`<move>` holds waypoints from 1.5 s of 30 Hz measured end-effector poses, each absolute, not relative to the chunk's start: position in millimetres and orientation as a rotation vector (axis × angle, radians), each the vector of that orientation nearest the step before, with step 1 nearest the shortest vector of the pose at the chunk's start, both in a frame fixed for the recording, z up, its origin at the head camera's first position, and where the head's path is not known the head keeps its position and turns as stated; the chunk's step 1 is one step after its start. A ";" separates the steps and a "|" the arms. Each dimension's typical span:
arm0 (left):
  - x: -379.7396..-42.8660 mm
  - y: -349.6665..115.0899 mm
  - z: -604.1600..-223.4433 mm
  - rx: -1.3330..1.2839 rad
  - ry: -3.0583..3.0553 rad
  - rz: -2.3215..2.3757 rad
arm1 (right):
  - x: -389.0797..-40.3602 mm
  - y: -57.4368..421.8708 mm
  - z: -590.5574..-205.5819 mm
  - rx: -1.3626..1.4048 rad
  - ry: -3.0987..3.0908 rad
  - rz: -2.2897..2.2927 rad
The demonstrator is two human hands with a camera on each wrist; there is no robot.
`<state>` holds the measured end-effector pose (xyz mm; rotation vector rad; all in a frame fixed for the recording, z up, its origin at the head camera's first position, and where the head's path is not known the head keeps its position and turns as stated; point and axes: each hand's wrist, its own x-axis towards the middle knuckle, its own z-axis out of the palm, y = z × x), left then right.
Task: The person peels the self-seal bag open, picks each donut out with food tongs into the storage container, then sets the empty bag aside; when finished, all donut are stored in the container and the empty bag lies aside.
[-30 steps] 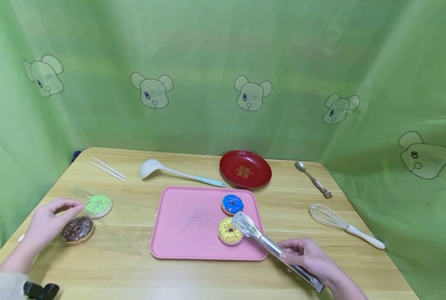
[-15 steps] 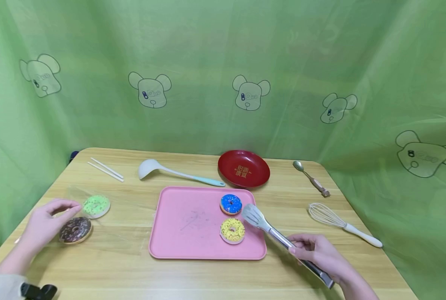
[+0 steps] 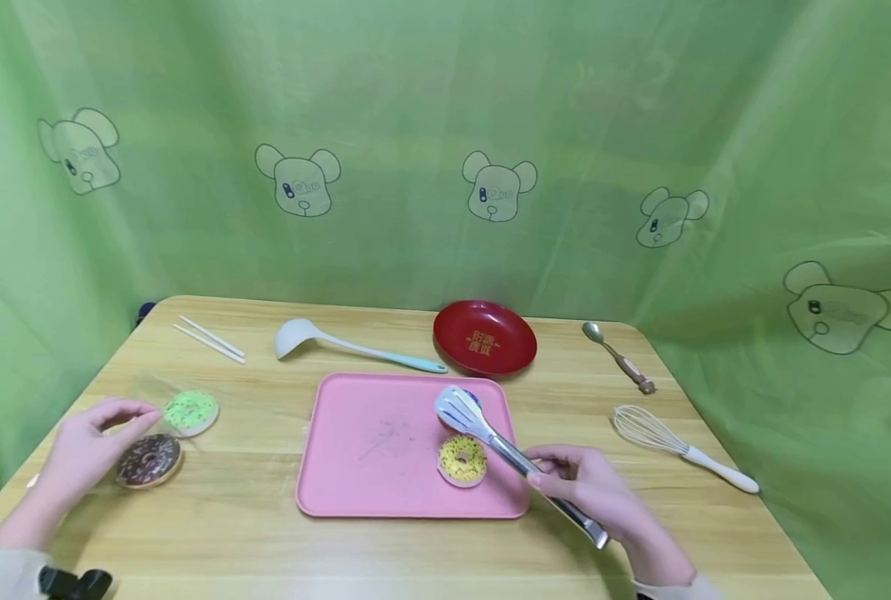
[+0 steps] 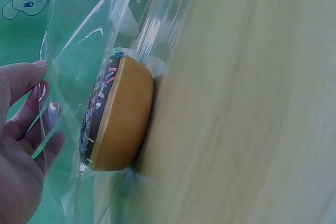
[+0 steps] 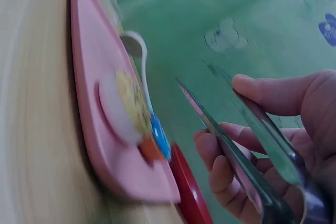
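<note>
My left hand (image 3: pixel 92 442) pinches the edge of a clear plastic bag (image 4: pixel 79 30). In or under that film, a chocolate donut (image 3: pixel 136 472) with sprinkles and a green donut (image 3: pixel 199 422) lie at the table's left. My right hand (image 3: pixel 588 492) grips metal tongs (image 3: pixel 511 454) by the arms, which stand apart in the right wrist view. The tongs' slotted tip hovers over the pink tray (image 3: pixel 370 492) and hides most of the blue donut (image 5: pixel 160 136). Nearer the front of the tray lies a yellow donut (image 3: pixel 449 470). Nothing shows between the tongs' arms.
Behind the tray are a red plate (image 3: pixel 516 333) and a white ladle (image 3: pixel 295 335) with a blue handle. White chopsticks (image 3: pixel 211 340) lie at the back left. A spoon (image 3: pixel 623 362) and a whisk (image 3: pixel 723 471) lie on the right. A green curtain (image 3: pixel 400 258) surrounds the table.
The tongs first move right, off the yellow donut, then swing back left and farther away, over the blue donut. My left hand stays in place at the bag.
</note>
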<state>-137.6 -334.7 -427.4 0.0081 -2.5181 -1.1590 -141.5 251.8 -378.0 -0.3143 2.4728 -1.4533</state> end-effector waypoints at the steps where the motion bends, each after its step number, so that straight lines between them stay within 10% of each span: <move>1: -137.4 -335.0 -427.3 0.014 -2.519 -1.160 | -143.4 244.4 -377.6 -0.327 2.459 -1.459; 14: -139.5 -333.6 -426.8 0.028 -2.524 -1.141 | -154.0 137.3 -386.4 -0.611 2.315 -1.379; 45: -141.2 -339.6 -423.4 0.010 -2.495 -1.201 | -188.7 -20.1 -412.3 -0.286 2.234 -1.410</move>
